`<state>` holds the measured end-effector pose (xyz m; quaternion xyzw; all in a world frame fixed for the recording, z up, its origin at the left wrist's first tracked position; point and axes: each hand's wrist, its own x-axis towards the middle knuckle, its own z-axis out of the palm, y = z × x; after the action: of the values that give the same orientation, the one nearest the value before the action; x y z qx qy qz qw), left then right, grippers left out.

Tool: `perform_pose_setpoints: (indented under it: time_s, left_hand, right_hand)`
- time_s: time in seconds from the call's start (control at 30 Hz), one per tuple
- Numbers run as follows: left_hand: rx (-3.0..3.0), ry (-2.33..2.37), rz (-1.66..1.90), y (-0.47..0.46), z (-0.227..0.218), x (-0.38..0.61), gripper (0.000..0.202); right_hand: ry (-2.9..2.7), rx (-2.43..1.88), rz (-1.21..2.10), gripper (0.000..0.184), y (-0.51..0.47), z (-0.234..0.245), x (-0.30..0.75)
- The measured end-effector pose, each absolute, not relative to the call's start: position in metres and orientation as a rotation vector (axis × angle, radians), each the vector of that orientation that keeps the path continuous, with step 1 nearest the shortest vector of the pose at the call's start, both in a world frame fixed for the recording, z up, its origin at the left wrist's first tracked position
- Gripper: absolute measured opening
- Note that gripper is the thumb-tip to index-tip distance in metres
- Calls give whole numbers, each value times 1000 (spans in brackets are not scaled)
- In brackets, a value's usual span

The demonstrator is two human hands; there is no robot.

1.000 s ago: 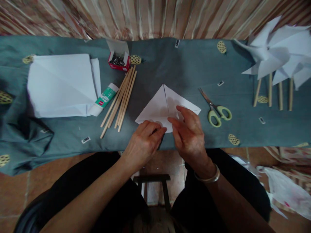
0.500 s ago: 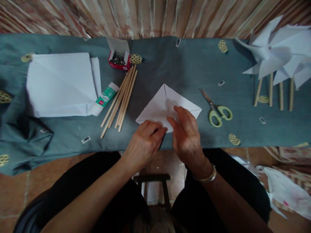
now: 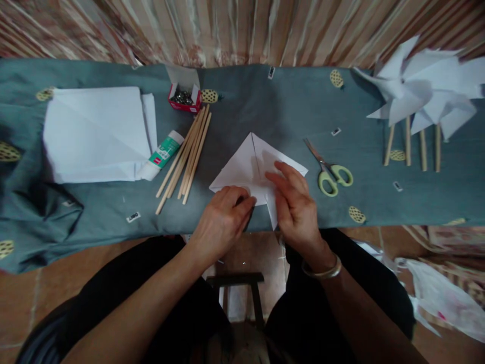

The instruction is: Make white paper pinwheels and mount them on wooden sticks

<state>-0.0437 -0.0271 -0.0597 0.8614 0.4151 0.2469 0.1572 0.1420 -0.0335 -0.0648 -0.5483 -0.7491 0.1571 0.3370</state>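
A white square of paper with crease lines lies in front of me, its corner pointing away. The fingers of my left hand are closed on its near left edge. Over its right half is my right hand, fingers stretched and apart, casting a shadow on the sheet. Beside the right thumb, a narrow paper flap sticks out toward me. Green-handled scissors lie to the right of the paper. On the left are several thin wooden sticks and a green-and-white glue stick.
A stack of white paper sits at the left. Behind the sticks stands an open red box of small metal pins or clips. Several paper pinwheels on sticks lie at the far right. A patterned green cloth covers the table.
My right hand has moved slightly over the sheet, and a flap now shows at the paper's near edge. The left hand keeps its hold. The view has shifted a little.
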Motion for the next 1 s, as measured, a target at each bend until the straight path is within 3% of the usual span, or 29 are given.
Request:
perform_pose_setpoints:
  time_s: [0.23,0.5,0.87,1.0]
  left_hand:
    - [2450,1163,690,-26,-59,-44,17]
    - [2486,1156,705,-26,-57,-50,20]
    - [2519,1327,746,-5,-53,-78,33]
    - [2521,1228,794,-16,-44,-69,23]
  right_hand:
    - [-1980,-1675,308,44,-18,-57,163]
    - [-2003,-1670,182,41,-14,-57,171]
    - [-1857,-1801,348,27,-34,-48,166]
    - [-1857,-1794,384,25,-39,-48,165]
